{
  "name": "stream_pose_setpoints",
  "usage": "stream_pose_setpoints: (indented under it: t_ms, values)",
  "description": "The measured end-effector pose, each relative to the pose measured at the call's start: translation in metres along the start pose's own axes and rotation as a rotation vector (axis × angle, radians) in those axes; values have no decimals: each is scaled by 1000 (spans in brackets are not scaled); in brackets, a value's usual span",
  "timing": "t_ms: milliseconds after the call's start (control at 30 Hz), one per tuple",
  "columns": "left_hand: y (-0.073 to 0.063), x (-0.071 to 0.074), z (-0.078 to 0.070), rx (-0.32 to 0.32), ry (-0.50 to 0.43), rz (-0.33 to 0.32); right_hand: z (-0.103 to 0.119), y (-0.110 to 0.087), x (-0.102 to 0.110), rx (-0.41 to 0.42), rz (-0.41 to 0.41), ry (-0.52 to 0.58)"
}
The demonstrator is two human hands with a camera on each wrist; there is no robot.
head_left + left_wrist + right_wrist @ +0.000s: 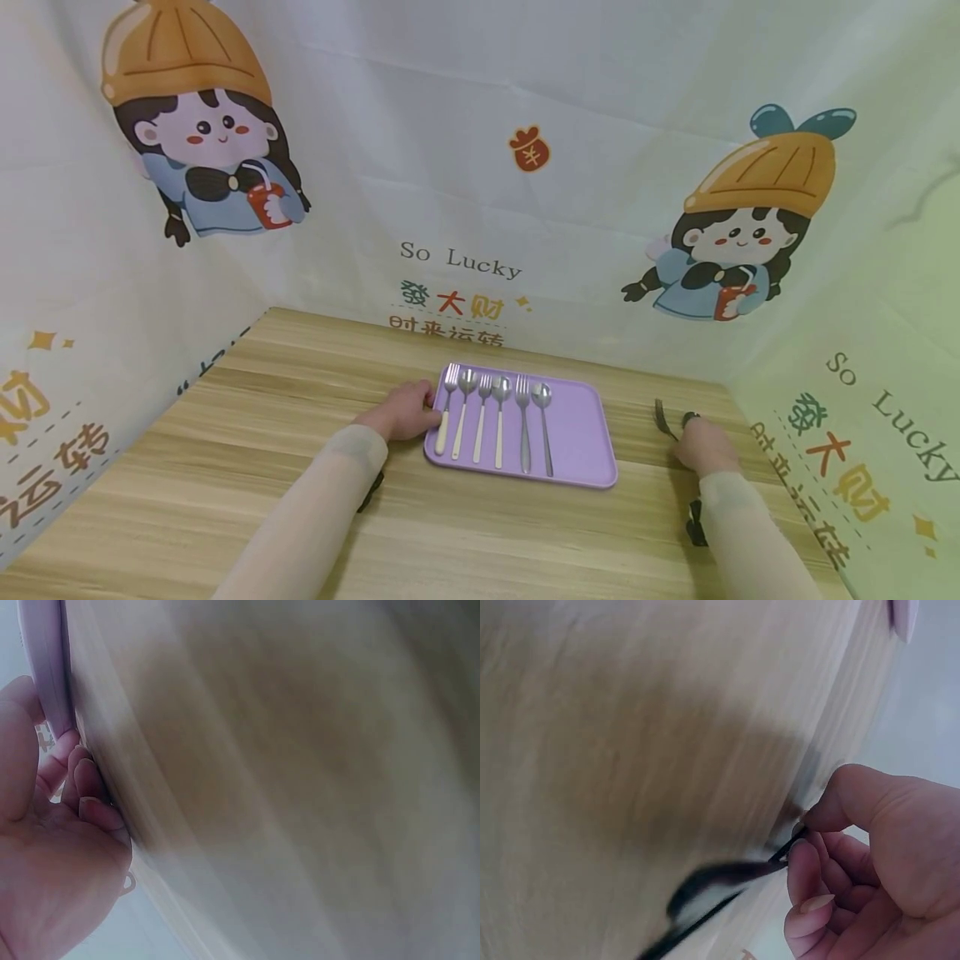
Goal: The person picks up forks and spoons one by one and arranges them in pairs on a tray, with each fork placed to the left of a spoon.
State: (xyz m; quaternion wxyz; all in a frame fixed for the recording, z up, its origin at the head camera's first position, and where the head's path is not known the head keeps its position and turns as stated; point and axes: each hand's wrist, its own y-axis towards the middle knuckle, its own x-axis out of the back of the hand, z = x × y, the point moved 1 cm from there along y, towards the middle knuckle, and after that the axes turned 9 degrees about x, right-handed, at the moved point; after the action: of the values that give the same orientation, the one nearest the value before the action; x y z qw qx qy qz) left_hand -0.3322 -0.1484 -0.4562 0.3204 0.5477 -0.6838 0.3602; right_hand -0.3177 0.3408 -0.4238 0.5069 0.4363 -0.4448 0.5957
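A purple tray (577, 433) lies on the table with a row of cutlery on it. From the left, a fork (450, 379) with a cream handle is followed by a spoon (467, 382), another fork and another spoon, all light-handled. An all-metal fork (522, 408) and an all-metal spoon (542, 396) end the row. My left hand (405, 412) pinches the tray's left edge between thumb and fingers. To the tray's right, my right hand (705, 446) holds a dark fork (662, 418); a second dark utensil (712, 881) shows at the fingertips, its kind unclear.
The wooden table (480, 533) runs up to printed cloth walls (360, 125) at the back and both sides. The right-hand cloth stands close to my right hand. Bare purple surface shows on the tray's right part.
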Motion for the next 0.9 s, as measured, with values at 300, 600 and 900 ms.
stream_pose_setpoints:
  t_ms: [300, 600, 900]
  values:
    - [0, 0, 0, 9, 4, 1, -6, 9, -4, -4, 8, 36]
    - [-1, 0, -1, 5, 1, 0, 2, 2, -1, 22, 6, 68]
    - [0, 0, -2, -7, -16, -6, -52, 52, -40, 56, -1, 99]
